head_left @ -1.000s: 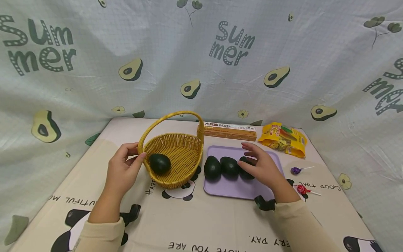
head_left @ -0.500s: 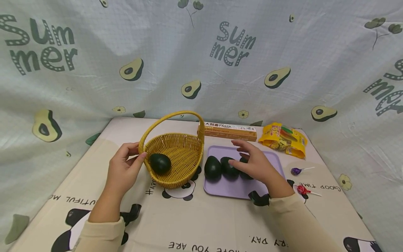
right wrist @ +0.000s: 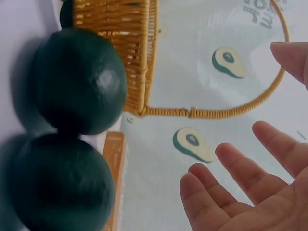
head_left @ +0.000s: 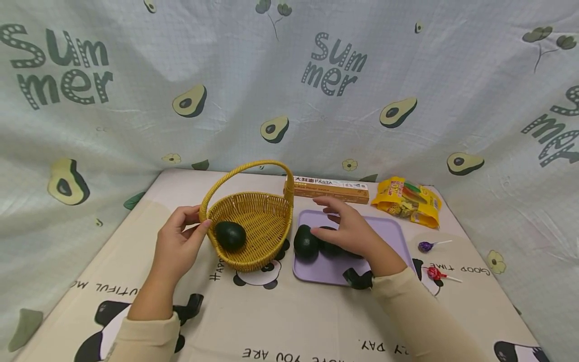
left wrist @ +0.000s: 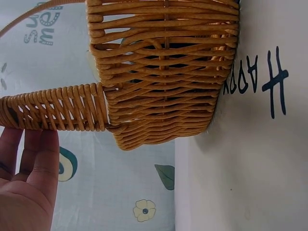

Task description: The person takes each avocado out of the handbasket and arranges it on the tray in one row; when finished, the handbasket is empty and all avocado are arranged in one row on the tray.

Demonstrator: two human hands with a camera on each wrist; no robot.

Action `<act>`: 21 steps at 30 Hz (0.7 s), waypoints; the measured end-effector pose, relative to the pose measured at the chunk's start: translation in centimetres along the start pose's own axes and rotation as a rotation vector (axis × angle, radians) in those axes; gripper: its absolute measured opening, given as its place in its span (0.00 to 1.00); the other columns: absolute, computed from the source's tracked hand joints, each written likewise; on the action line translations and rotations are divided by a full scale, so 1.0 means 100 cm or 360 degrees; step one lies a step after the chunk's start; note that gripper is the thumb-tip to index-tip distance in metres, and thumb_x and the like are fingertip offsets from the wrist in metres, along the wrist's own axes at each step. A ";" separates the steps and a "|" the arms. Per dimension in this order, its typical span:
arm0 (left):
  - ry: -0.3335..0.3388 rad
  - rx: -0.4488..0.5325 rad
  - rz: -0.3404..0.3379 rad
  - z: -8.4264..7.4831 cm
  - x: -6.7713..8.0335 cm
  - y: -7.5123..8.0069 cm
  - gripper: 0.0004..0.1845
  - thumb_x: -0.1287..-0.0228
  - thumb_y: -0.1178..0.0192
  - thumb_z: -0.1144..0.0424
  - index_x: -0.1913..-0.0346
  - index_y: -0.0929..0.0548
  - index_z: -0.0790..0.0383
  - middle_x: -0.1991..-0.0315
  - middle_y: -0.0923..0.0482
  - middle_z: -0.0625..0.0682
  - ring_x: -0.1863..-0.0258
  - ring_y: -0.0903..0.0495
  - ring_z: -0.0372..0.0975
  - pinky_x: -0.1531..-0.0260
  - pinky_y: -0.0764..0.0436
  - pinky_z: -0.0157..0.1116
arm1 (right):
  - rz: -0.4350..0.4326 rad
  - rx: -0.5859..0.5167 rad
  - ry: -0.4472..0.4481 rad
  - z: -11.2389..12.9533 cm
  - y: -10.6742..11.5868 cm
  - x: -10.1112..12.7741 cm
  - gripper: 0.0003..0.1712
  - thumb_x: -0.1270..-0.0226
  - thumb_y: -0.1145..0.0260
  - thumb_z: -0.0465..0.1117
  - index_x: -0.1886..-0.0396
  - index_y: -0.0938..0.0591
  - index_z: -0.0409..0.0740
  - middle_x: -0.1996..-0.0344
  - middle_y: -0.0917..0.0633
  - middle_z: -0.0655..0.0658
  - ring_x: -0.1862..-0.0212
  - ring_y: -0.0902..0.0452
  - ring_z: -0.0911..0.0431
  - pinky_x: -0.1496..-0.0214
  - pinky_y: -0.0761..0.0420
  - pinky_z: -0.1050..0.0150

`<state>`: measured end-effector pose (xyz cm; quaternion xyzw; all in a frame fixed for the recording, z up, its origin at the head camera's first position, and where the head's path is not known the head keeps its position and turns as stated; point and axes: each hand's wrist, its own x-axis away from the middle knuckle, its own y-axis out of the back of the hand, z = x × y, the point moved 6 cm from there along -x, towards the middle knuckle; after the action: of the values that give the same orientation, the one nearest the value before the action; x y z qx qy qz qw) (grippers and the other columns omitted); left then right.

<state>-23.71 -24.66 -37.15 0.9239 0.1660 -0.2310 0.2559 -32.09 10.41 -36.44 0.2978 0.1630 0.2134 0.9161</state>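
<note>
A yellow wicker basket (head_left: 246, 262) with a hoop handle stands left of centre and holds one dark green avocado (head_left: 229, 235). My left hand (head_left: 178, 241) holds its left rim where the handle joins, thumb on the rim. In the left wrist view the fingers (left wrist: 29, 159) lie against the handle of the basket (left wrist: 163, 72). My right hand (head_left: 348, 231) hovers open, fingers spread, over the avocados on the purple tray (head_left: 316, 271). The leftmost avocado (head_left: 305, 242) is in plain sight; the others are partly hidden under the hand. The right wrist view shows two avocados (right wrist: 77, 79) (right wrist: 57, 183) just beyond the palm (right wrist: 250, 192).
A long pasta box (head_left: 330, 188) lies behind the tray, with a yellow snack bag (head_left: 407, 200) to its right. A purple lollipop (head_left: 425, 245) and a red one (head_left: 433, 272) lie right of the tray. An avocado-print cloth hangs behind.
My right hand has slid left across the tray, from above the rightmost avocado to above the middle one. The left hand and the basket have not moved.
</note>
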 end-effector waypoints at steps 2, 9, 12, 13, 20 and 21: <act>0.0002 -0.0002 -0.0003 0.000 0.000 0.000 0.17 0.29 0.36 0.70 0.41 0.22 0.66 0.50 0.18 0.61 0.48 0.17 0.41 0.53 0.19 0.17 | 0.0031 -0.0004 0.0001 0.003 -0.004 -0.003 0.40 0.37 0.23 0.47 0.26 0.29 0.51 0.28 0.26 0.46 0.29 0.29 0.44 0.25 0.27 0.46; 0.0007 -0.0003 0.0001 0.000 -0.001 0.000 0.16 0.30 0.36 0.70 0.41 0.21 0.65 0.49 0.18 0.61 0.48 0.17 0.37 0.53 0.19 0.17 | 0.0122 0.0011 0.0038 0.012 -0.018 -0.014 0.42 0.37 0.23 0.46 0.25 0.30 0.51 0.27 0.28 0.49 0.28 0.29 0.44 0.25 0.27 0.48; 0.0016 -0.0016 0.0000 0.000 -0.001 0.000 0.16 0.29 0.35 0.69 0.42 0.21 0.65 0.50 0.18 0.60 0.49 0.18 0.34 0.54 0.19 0.17 | 0.0165 0.0017 0.0070 0.015 -0.024 -0.019 0.42 0.37 0.23 0.45 0.25 0.30 0.50 0.26 0.28 0.47 0.30 0.28 0.44 0.26 0.26 0.48; 0.0020 -0.0018 0.0001 0.000 -0.001 0.000 0.16 0.29 0.35 0.69 0.42 0.21 0.65 0.50 0.18 0.59 0.49 0.18 0.32 0.54 0.19 0.17 | 0.0186 0.0012 0.0076 0.016 -0.027 -0.021 0.43 0.37 0.23 0.45 0.24 0.30 0.49 0.26 0.28 0.46 0.30 0.27 0.44 0.26 0.26 0.48; 0.0040 -0.0027 0.0009 -0.001 0.000 0.001 0.16 0.28 0.36 0.67 0.41 0.21 0.65 0.49 0.18 0.60 0.49 0.20 0.28 0.53 0.20 0.16 | 0.0310 -0.0024 0.0092 0.018 -0.048 -0.035 0.43 0.38 0.23 0.46 0.25 0.30 0.48 0.27 0.27 0.45 0.32 0.26 0.43 0.26 0.26 0.46; 0.0041 -0.0024 0.0011 -0.001 0.000 0.001 0.16 0.28 0.36 0.67 0.41 0.21 0.65 0.49 0.18 0.60 0.49 0.20 0.27 0.53 0.20 0.16 | 0.0314 -0.0027 0.0091 0.018 -0.050 -0.036 0.43 0.38 0.23 0.47 0.25 0.30 0.49 0.27 0.27 0.46 0.32 0.26 0.44 0.27 0.25 0.47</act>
<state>-23.65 -24.68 -37.05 0.9255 0.1678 -0.2169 0.2614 -32.96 4.14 -37.45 0.2984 0.1572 0.3124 0.8880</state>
